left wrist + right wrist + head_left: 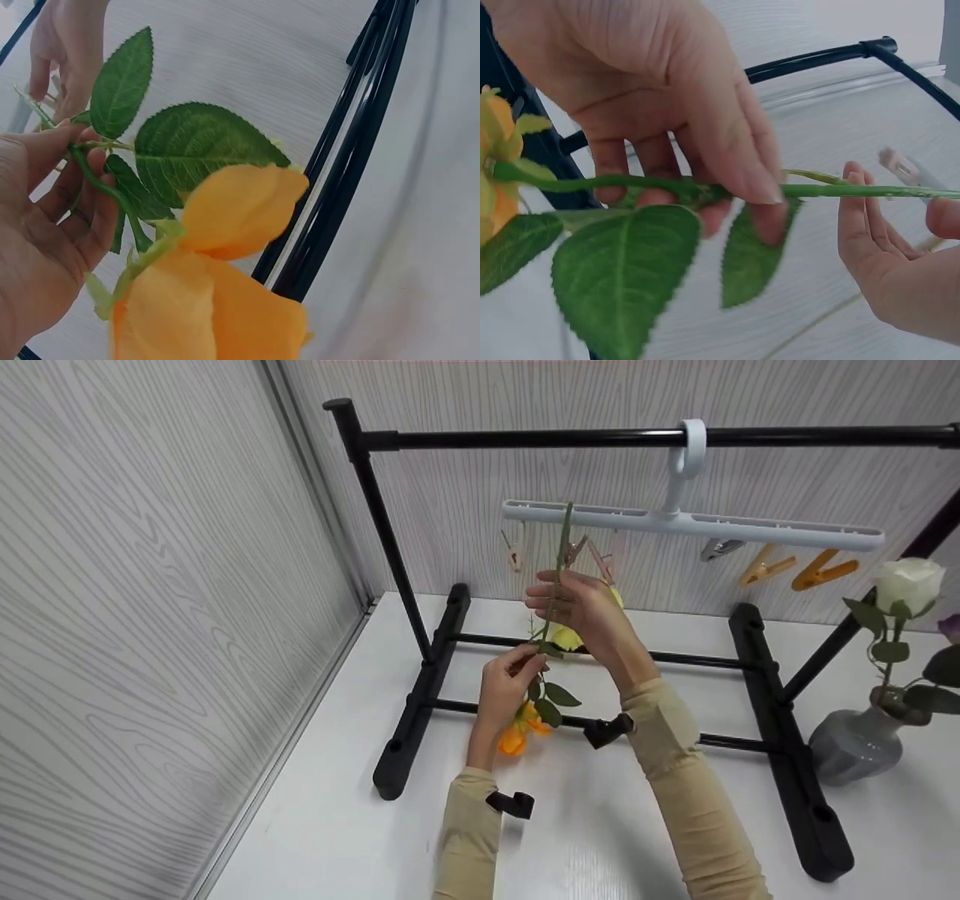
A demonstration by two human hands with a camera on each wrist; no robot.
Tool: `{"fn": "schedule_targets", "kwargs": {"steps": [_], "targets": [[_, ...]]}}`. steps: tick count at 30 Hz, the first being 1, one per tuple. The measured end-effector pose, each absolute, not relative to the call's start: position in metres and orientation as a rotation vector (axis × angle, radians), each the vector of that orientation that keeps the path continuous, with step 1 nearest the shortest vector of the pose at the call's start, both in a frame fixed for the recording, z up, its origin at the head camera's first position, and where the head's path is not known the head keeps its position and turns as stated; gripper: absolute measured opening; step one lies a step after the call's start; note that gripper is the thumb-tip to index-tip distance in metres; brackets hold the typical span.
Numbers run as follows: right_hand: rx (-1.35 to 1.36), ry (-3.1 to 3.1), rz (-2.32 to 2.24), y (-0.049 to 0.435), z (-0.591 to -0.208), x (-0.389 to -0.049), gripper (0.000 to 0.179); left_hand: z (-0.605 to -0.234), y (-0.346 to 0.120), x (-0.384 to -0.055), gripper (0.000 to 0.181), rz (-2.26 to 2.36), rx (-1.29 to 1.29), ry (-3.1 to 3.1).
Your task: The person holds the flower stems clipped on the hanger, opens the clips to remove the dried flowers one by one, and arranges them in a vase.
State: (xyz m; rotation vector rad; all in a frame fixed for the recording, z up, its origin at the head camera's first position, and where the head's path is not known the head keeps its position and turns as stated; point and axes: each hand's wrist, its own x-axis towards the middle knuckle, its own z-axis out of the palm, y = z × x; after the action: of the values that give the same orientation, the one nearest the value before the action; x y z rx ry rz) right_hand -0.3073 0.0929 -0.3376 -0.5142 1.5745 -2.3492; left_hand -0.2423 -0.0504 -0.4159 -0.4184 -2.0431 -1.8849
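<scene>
Artificial rose, orange petals, green stem (202, 146): bloom down, before a black tubular rack (525, 439). Left hand (504, 690) pinches its stem near the leaves; right hand (589, 600), fingers extended, beside the upper stem. Risk: slackened left pinch could drop it; stem tip could catch pale-blue plastic hanger (780, 530). White tabletop (330, 810) below; grey wood-grain wall panels (150, 585) behind and leftward.

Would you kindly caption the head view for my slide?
Left hand pinches the stem of an inverted orange flower, right hand alongside, before a hanger on a black rack.
</scene>
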Motion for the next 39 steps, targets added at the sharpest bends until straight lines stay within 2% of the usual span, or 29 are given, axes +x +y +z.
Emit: {"fn": "schedule_targets", "kwargs": {"steps": [8,21,32,39], "targets": [[-0.604,1.781,-2.367,0.117,-0.346,-0.281,0.031,-0.445,-0.050,-0.264,0.017,-1.712,-0.383,-2.173],[-0.561,2.181,-2.686,0.157,-0.356,-0.251,0.019,-0.444,-0.043,-0.263,0.011,-1.594,-0.488,-2.228],[-0.547,1.825,-3.075,0.187,-0.362,-0.236,0.023,-0.441,-0.034,-0.261,0.020,-1.389,-0.594,-2.259],[-0.460,1.635,-3.260,0.202,-0.366,-0.232,0.024,-0.442,-0.035,-0.263,0.016,-1.343,-0.738,-2.246]]}}
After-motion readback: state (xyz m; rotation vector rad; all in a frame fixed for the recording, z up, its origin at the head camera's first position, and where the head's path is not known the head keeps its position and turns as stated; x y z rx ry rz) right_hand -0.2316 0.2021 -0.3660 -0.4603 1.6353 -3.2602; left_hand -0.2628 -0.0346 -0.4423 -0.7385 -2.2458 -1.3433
